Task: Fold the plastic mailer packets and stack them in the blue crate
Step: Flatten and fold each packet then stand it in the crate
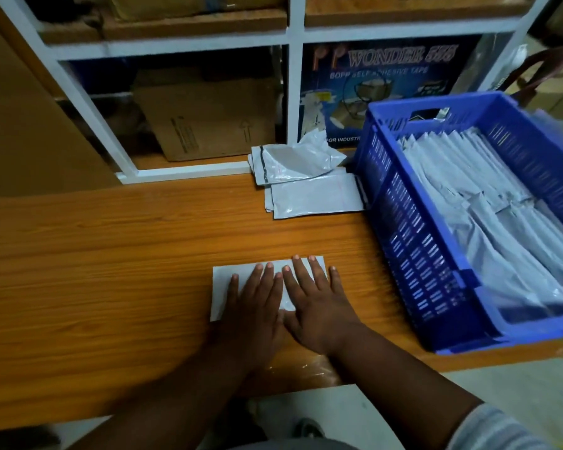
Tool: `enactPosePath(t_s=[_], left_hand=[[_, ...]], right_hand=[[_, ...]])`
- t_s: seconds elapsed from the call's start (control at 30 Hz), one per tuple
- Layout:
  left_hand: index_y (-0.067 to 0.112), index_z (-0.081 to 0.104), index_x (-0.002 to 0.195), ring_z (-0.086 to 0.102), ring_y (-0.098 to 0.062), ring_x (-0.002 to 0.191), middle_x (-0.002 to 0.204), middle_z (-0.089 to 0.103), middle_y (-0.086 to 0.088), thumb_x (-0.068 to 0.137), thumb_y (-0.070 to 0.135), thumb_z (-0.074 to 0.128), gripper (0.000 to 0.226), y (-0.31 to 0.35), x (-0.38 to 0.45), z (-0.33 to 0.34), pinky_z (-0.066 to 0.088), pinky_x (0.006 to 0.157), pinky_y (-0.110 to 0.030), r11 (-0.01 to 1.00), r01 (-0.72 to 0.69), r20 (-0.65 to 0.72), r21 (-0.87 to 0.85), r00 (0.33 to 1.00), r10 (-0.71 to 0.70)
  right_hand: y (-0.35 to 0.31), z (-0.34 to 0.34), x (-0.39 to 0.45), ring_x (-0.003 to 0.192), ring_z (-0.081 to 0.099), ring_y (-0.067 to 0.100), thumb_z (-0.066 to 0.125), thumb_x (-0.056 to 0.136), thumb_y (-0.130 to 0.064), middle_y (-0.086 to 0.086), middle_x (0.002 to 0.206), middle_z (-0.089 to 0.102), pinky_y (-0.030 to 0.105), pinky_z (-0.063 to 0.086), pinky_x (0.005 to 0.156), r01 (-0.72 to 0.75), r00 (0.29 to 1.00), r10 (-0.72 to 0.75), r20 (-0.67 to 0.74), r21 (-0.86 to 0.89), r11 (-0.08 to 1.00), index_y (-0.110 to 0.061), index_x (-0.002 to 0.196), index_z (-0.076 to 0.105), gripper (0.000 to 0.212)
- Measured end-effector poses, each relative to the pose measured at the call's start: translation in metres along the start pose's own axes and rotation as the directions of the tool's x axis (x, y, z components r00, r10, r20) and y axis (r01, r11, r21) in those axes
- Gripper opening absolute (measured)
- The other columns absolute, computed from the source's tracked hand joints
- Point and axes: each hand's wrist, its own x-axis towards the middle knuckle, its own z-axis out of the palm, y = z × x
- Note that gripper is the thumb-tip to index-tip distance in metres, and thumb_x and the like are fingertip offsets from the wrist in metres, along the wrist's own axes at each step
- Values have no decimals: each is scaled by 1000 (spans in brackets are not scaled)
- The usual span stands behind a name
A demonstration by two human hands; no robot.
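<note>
The white mailer [221, 287] lies flat on the table [111, 254] before me, under my left hand [252, 306] and right hand [319, 306], fingers straight, pressing it. The blue crate [413, 254] of folded mailers [488, 216] stands to my right, loose mailers [306, 180] beside it.

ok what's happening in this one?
A person is folding plastic mailers at a wooden table. Both hands press flat on one white mailer lying on the tabletop: left hand and right hand side by side, fingers straight. A small pile of unfolded mailers sits further back by the shelf. The blue crate on the right already holds rows of folded mailers. This one isn't in the crate yet.
</note>
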Motion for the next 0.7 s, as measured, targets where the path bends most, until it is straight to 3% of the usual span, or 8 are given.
enactPosePath(t_s=[0.2,0.37,0.47,0.53,0.6,0.7], left_hand=[[14,24,170,10,-34,166,178,14,-13,91,50,42,89,-4,1,13,14,127,-66,998,-34,2,-48,999,34],[16,19,171,3,-30,166,180,8,-10,89,52,39,91,-6,1,8,12,129,-63,993,-54,39,-107,998,58],[16,13,172,-1,-23,167,180,5,-6,87,49,38,94,-12,-1,1,10,131,-57,978,-33,65,-204,997,47],[14,7,172,-7,-14,165,179,0,-1,89,44,36,93,-20,0,-6,7,133,-51,923,-11,56,-385,998,35],[10,13,171,-5,-7,162,176,3,2,94,36,41,85,-27,-1,-13,11,134,-45,847,12,15,-532,1000,-5],[6,32,166,18,-22,164,175,27,-10,96,27,49,75,-40,-10,-16,24,131,-49,899,-51,-148,-436,989,-15]], right_hand=[[3,-5,9,160,-28,29,19,102,-77,-2,177,-22,64,-8,128,-18,995,18,100,6,1000,-31,171,-8,86],[2,-33,18,164,-15,31,12,101,-79,1,179,-12,67,-6,127,31,971,3,239,-138,990,-30,171,-5,87],[-3,-59,28,165,-8,32,18,103,-77,2,179,-7,69,-6,126,42,944,26,328,-201,979,-31,171,1,84],[-11,-62,29,165,-11,32,24,105,-71,7,179,-8,67,-4,127,22,957,27,288,-165,986,-25,171,3,83],[-22,-48,25,164,-14,33,28,107,-61,11,178,-12,64,2,130,48,989,-37,142,-76,996,-19,171,0,82],[-40,-16,21,164,-16,31,27,108,-54,11,178,-16,60,7,132,168,985,-167,-54,33,985,-17,172,-2,79]])
